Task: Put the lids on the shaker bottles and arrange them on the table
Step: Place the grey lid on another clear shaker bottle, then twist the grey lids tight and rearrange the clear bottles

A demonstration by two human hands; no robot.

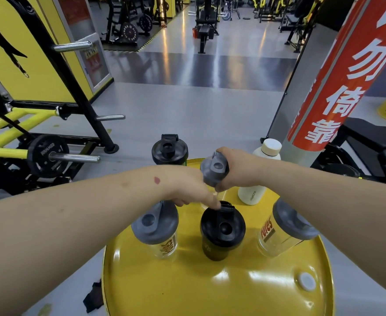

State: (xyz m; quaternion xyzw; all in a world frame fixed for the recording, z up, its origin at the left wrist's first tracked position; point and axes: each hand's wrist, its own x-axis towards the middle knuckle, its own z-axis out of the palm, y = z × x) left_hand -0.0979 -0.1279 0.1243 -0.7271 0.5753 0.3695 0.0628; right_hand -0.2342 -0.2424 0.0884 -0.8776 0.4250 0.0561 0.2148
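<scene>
The round yellow metal table (pixel 210 290) has bare surface along its near rim. Mid-table stand three lidded shakers: a clear grey-lidded bottle (pixel 158 231) left, a black bottle (pixel 221 231) centre, a clear grey-lidded bottle (pixel 283 231) near the right edge. The left hand (pixel 187 190) grips a clear bottle beneath the grey lid (pixel 214 171) clasped by the right hand (pixel 235 169). Farther off stand a white bottle (pixel 259 176) and a black-lidded shaker (pixel 169 151) at the far rim.

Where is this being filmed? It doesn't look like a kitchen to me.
Almost certainly a gym. A barbell with a black weight plate sits on a yellow and black rack at left, benches and more machines fill the floor beyond, and shaker bottles stand on a round yellow table.
</scene>
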